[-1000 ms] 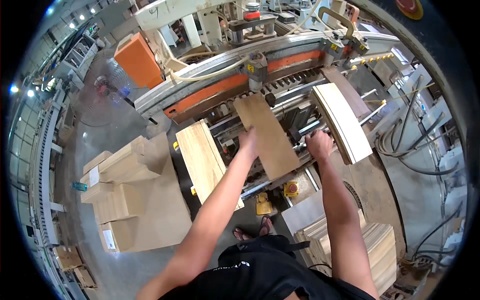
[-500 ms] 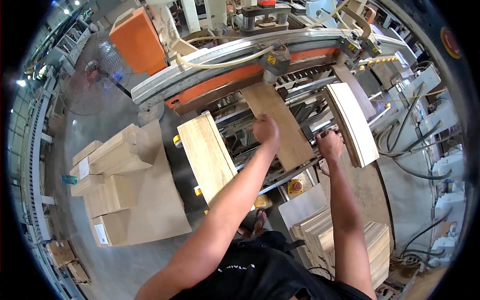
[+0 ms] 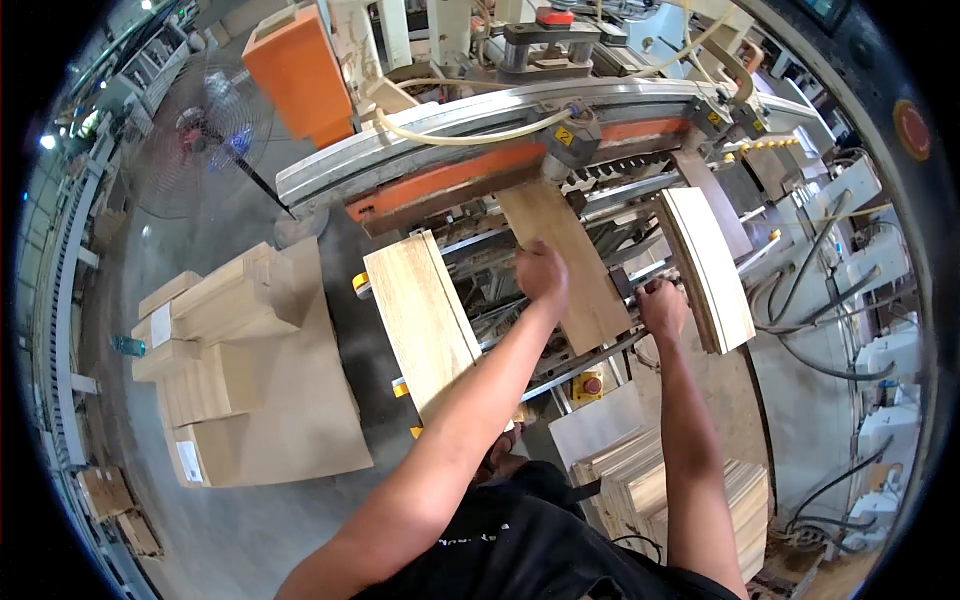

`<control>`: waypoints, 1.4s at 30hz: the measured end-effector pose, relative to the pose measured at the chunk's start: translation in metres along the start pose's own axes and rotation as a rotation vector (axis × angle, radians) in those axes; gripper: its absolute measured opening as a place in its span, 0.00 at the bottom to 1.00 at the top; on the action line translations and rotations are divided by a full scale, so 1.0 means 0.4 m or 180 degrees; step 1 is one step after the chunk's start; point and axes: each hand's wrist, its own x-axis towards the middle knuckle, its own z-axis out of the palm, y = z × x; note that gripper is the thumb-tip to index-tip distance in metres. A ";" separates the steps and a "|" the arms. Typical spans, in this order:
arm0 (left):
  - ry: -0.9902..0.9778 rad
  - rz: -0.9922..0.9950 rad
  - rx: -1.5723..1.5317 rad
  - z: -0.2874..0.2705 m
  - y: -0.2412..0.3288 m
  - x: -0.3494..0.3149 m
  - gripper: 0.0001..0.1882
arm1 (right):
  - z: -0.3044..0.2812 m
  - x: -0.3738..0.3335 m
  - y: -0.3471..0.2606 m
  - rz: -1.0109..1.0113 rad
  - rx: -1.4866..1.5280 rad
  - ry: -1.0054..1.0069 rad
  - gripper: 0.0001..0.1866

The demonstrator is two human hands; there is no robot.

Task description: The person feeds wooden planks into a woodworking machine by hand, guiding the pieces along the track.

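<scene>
A brown wooden board [image 3: 575,275] lies across the machine's metal rails, its far end under the clamp head [image 3: 573,140]. My left hand [image 3: 541,272] is closed at the board's left edge, fingers curled; the fingertips are partly hidden. To the right of the board, my right hand [image 3: 662,307] is closed beside a small black block [image 3: 622,283] at the board's edge. What its fingers grip, if anything, cannot be made out.
Light wooden boards [image 3: 420,315] rest left of the rails, and a stack of boards [image 3: 708,265] sits to the right. Below are more stacked boards [image 3: 640,490] and a red button on a yellow box [image 3: 588,386]. Cardboard with wood stacks [image 3: 300,400] and a fan [image 3: 195,130] stand left.
The whole view has shifted slightly, with the machine now a little lower and further right. Both hands stay closed at nearly the same places by the brown board.
</scene>
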 end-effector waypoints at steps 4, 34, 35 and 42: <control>-0.0081 -0.0068 -0.0500 0.009 -0.034 0.033 0.24 | -0.040 -0.037 -0.051 -0.0009 0.0223 -0.0172 0.15; 0.0063 0.0146 -0.0498 -0.025 0.003 -0.001 0.24 | 0.024 -0.277 -0.091 -0.1839 0.1080 0.0395 0.32; -0.0046 0.0014 -0.0384 -0.028 0.023 -0.018 0.24 | 0.028 -0.292 -0.092 -0.1839 0.1174 0.0254 0.35; -0.0294 0.0125 -0.0580 -0.036 0.000 0.024 0.30 | -0.003 -0.314 -0.110 -0.2039 0.1020 0.0146 0.47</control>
